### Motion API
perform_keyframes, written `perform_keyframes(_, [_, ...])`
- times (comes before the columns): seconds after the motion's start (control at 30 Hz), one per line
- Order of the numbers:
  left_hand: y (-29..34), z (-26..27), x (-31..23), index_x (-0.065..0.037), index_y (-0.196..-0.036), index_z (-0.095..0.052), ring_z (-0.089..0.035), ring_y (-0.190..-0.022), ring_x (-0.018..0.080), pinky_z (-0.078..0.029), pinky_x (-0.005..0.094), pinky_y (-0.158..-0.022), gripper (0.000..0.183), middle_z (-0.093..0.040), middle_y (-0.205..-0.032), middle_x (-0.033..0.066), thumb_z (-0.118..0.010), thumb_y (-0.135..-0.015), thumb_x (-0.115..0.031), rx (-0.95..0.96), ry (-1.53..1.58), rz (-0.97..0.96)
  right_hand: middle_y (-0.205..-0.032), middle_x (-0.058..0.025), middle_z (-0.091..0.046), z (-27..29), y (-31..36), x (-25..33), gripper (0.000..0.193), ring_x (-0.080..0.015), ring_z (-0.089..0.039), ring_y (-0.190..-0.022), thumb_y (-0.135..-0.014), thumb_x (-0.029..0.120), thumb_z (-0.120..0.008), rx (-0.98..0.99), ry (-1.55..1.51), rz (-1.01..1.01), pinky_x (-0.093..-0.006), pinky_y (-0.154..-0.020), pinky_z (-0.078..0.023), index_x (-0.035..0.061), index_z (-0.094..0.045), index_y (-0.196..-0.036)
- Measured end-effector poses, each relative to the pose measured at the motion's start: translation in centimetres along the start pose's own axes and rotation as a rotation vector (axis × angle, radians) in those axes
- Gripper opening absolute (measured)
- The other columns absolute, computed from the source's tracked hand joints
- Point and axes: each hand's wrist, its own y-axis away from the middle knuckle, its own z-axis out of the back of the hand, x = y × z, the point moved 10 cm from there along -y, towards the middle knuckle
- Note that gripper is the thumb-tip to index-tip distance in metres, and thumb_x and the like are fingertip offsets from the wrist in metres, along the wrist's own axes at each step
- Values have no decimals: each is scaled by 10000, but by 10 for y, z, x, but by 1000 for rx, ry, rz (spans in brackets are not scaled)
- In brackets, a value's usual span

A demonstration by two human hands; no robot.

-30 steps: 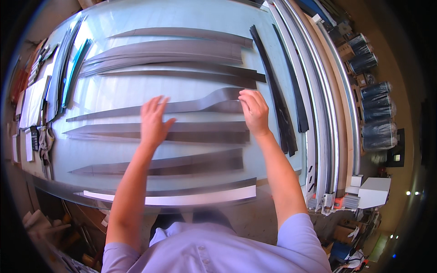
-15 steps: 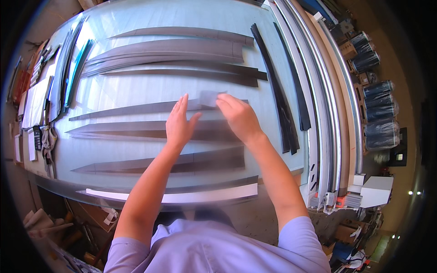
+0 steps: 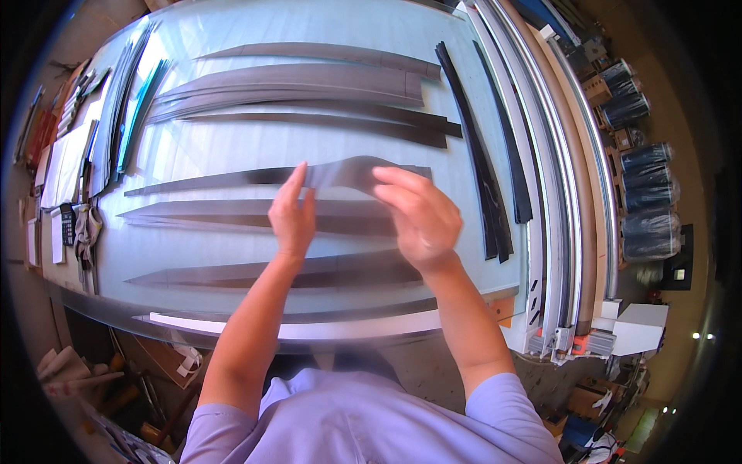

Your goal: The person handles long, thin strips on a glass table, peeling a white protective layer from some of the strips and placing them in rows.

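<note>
A long dark grey strip lies across the glass-like tabletop, its right part arched up and blurred between my hands. My left hand is open, fingers stretched out and thumb apart, with its fingertips against the strip. To the right, my right hand has its fingertips on the raised part of the strip; its thumb is hidden. Closer to me lie a dark pointed strip stack and another pointed strip. Farther off are a wide stack of grey strips and a darker narrow strip.
A white strip lies along the near table edge. Black strips lie at the right, beside long metal rails. Teal-edged strips, papers and a calculator are at the left.
The grey strip went from a folded-over piece at my right fingertips to a wide arch between both hands. My right hand moved slightly right and toward me; my left hand shifted slightly left.
</note>
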Motion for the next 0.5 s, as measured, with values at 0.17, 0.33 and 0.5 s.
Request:
perform_keyframes(0.17, [-22,72,0,-65,-1033,-739,-700,-968,251,-494,369,-905,159,-742,-1015,99,-657,-899,-44,-59,-204,-242,-876,-111,-730,43,44,-35,82,-164,-710,-766,-893,-65,-660,-85,-118,-530,-244,-647,-565,-28,-716,-939])
perform_keyframes(0.33, [5,73,14,-45,-851,-699,-655,-805,285,-495,393,-811,96,-698,-820,92,-758,-791,-91,719,-603,-77,-685,15,-629,14,224,-59,85,-58,-529,-578,-928,120,-688,-17,-285,-1270,-224,-526,-412,47,-725,-904])
perform_keyframes(0.5, [89,33,-39,-23,-1329,-576,-550,-1203,367,-429,435,-1048,669,-615,-1289,191,-837,-743,-213,875,-281,-109,-654,19,-596,-11,288,-17,125,-51,-497,-569,-925,121,-700,74,-355,-1411,-233,-523,-395,24,-677,-850])
